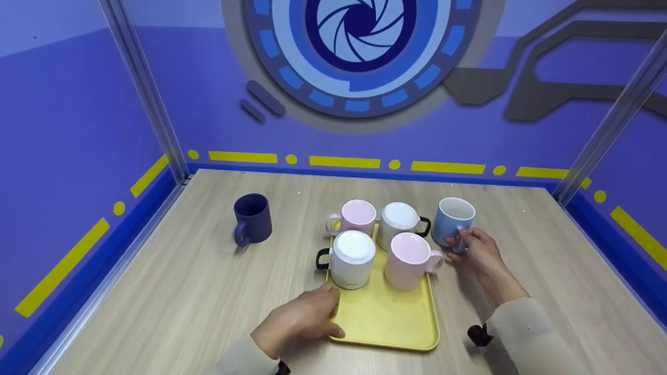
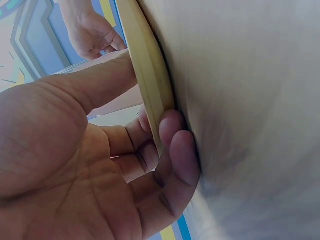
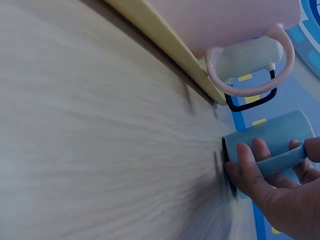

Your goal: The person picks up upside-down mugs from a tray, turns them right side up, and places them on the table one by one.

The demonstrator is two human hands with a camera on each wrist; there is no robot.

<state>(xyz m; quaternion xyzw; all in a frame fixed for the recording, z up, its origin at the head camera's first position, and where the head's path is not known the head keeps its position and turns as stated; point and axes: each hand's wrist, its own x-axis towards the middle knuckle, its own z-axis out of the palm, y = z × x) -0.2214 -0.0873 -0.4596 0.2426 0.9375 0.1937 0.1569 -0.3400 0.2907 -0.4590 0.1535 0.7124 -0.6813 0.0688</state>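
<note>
My left hand grips the left edge of a yellow tray, thumb over the rim and fingers curled at its outer side, as the left wrist view shows. At the tray's far right, my right hand holds a light blue mug by its handle, with fingertips against the mug's side. This mug stands upright beside the tray. On the tray are a pink mug at right, a white mug with a black handle at left, another white mug and another pink mug behind.
A dark blue mug stands on the wooden table left of the tray, handle toward the front. Blue panels with yellow dashes wall in the table at the back and both sides.
</note>
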